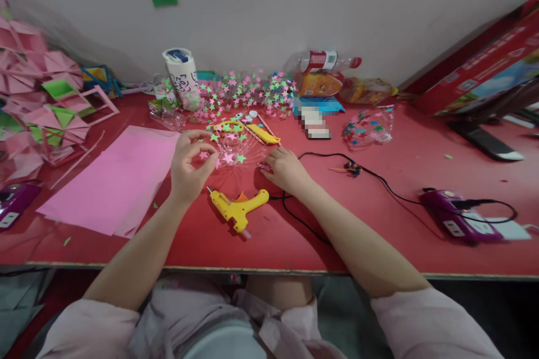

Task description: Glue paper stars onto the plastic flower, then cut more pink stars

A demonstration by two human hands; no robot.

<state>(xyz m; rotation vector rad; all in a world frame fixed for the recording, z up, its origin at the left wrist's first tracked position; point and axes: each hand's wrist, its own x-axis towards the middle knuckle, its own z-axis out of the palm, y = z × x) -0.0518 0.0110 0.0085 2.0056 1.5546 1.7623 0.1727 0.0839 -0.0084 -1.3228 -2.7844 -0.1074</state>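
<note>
Two bare hands of yours flank a clear plastic bag [229,148] of pink and green stars on the red table [379,230]. Your left hand [188,165] curls thumb and forefinger nearly together at its edge; whether they grip film, you cannot tell. Your right hand [287,171] bends its fingers down by a small pink bit [264,166], its hold unclear. Pixels mask an object [315,123] behind; the frame cuts off the left purple socket block [17,202].

Loose pale pink short sleeves [433,322] above bare forearms [357,238]
</note>
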